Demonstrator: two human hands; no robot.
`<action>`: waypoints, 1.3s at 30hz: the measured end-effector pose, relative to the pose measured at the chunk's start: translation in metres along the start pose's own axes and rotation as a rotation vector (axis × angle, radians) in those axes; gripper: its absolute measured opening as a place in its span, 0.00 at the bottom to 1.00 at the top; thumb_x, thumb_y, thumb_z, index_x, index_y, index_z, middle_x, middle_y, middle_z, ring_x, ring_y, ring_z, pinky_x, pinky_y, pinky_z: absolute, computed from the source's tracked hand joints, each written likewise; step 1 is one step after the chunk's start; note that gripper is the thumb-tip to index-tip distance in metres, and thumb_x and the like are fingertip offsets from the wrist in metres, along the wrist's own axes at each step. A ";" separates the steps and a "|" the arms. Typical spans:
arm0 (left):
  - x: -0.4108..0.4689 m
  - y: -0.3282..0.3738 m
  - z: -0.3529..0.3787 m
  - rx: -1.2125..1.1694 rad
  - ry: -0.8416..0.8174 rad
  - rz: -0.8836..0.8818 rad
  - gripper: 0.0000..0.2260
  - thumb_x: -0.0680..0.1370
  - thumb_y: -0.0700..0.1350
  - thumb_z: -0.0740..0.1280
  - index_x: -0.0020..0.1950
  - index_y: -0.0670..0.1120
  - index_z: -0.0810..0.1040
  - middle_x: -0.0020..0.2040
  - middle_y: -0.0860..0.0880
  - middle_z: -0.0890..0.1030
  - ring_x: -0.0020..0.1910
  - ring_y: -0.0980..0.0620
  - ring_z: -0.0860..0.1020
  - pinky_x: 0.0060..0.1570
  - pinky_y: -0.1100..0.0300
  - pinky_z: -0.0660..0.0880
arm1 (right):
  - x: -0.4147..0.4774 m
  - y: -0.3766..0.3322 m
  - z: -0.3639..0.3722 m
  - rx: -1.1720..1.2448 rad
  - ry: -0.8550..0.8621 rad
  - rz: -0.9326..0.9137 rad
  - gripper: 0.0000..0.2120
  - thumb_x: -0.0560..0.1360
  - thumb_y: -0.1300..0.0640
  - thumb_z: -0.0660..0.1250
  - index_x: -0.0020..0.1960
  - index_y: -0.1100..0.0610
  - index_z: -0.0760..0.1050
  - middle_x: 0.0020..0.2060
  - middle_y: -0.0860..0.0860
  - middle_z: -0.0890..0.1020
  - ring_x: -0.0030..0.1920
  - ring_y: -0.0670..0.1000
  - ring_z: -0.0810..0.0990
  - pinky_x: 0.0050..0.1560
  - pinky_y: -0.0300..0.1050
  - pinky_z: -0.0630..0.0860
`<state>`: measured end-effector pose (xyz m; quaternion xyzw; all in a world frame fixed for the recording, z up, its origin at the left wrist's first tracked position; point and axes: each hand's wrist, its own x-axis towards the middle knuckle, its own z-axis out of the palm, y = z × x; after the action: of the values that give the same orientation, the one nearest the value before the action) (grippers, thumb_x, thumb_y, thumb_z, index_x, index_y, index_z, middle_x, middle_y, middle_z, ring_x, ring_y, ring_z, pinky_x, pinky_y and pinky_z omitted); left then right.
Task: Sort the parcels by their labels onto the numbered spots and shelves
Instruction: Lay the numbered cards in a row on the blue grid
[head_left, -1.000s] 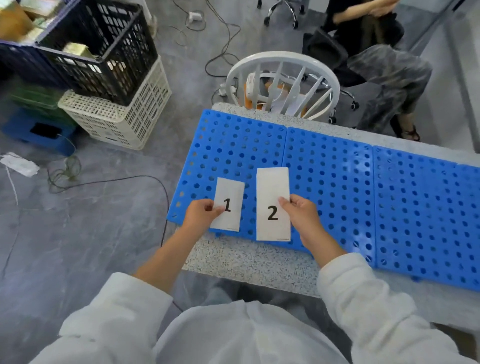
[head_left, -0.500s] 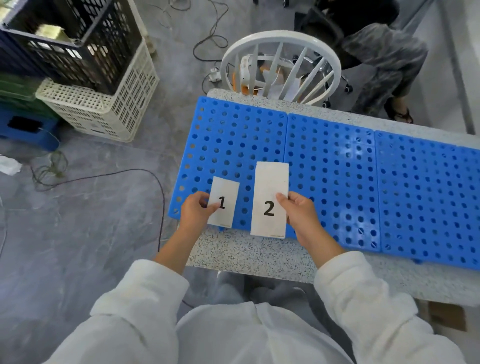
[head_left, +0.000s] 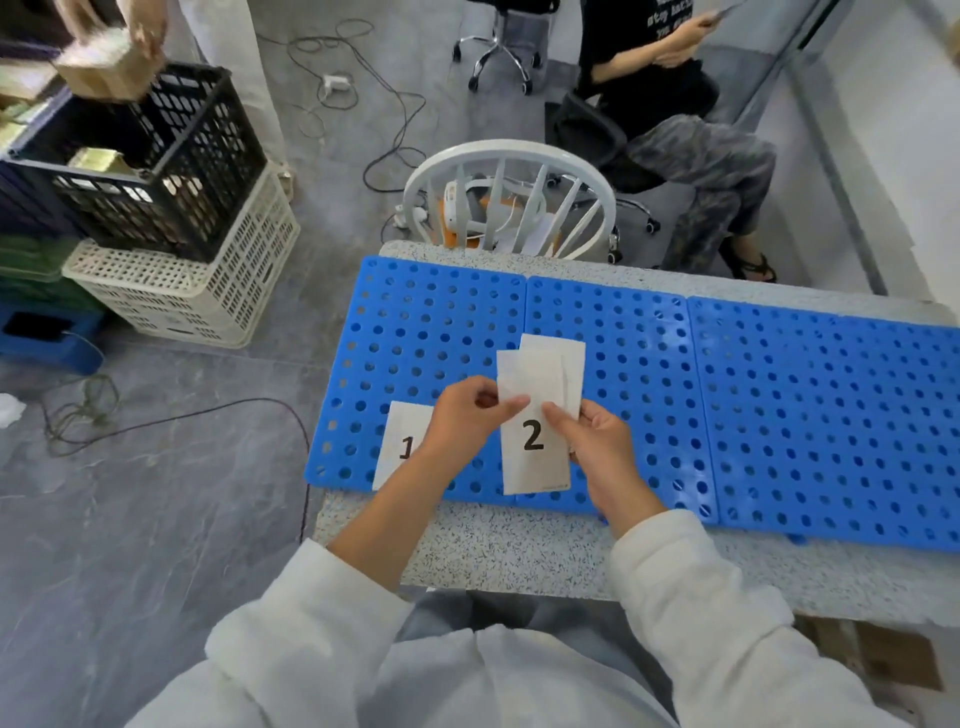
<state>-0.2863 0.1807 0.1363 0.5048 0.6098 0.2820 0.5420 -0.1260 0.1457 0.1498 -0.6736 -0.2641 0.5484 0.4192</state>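
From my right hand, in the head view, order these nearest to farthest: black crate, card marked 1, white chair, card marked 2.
1. card marked 2, held in the right hand.
2. card marked 1, left, on the blue board.
3. white chair, beyond the table.
4. black crate, far left, stacked.

Between our left hand and right hand we pinch the sheet marked 2, thin matt white paper with a faintly fibrous look. A second sheet just behind it looks the same. Left of the grip, the sheet marked 1 is the same matt paper. Beneath the grip, the blue panels are smooth moulded plastic with a slight sheen. Nearer us than the grip, the tabletop looks like speckled stone, matt and grainy. Our sleeves are soft, creased white cloth.
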 end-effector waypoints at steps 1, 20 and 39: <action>0.000 0.004 0.007 0.014 -0.011 -0.004 0.14 0.72 0.54 0.74 0.46 0.43 0.80 0.42 0.48 0.83 0.40 0.50 0.80 0.40 0.58 0.78 | -0.002 -0.001 -0.006 0.013 0.003 -0.009 0.09 0.73 0.58 0.73 0.53 0.55 0.81 0.46 0.50 0.86 0.46 0.50 0.85 0.45 0.45 0.82; -0.006 0.046 0.159 0.094 -0.023 -0.149 0.14 0.74 0.49 0.74 0.49 0.38 0.81 0.42 0.45 0.83 0.37 0.52 0.77 0.38 0.57 0.78 | 0.046 -0.012 -0.231 0.006 0.077 -0.038 0.04 0.77 0.54 0.69 0.50 0.51 0.80 0.46 0.45 0.85 0.45 0.43 0.83 0.42 0.36 0.77; 0.039 0.000 0.239 0.196 0.199 -0.311 0.13 0.77 0.44 0.71 0.58 0.42 0.75 0.54 0.47 0.77 0.52 0.49 0.76 0.56 0.53 0.75 | 0.085 0.025 -0.323 -0.040 0.032 0.060 0.04 0.76 0.54 0.70 0.51 0.51 0.81 0.48 0.47 0.85 0.48 0.46 0.84 0.48 0.43 0.80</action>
<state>-0.0565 0.1680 0.0614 0.4247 0.7554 0.1830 0.4644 0.2035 0.1138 0.0994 -0.6984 -0.2480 0.5443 0.3931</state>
